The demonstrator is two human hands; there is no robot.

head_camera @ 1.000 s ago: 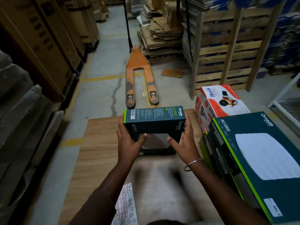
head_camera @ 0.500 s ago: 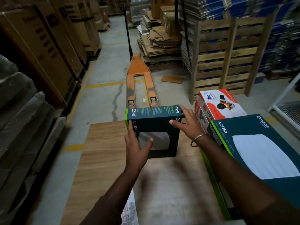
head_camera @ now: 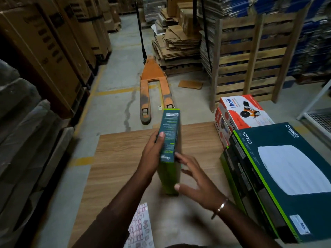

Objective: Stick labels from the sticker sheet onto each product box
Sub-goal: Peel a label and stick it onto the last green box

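Teal box point(head_camera: 169, 136) stands on edge, long axis pointing away; left hand point(head_camera: 152, 154) grips its left face, right hand point(head_camera: 195, 179) beside it, fingers spread.

sticker sheet point(head_camera: 139, 228) cut off by bottom edge

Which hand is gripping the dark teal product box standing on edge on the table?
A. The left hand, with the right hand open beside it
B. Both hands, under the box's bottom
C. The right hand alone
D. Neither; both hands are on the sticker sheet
A: the left hand wraps its thumb and fingers round the dark teal box, while the right hand is spread open beside the box's lower end.
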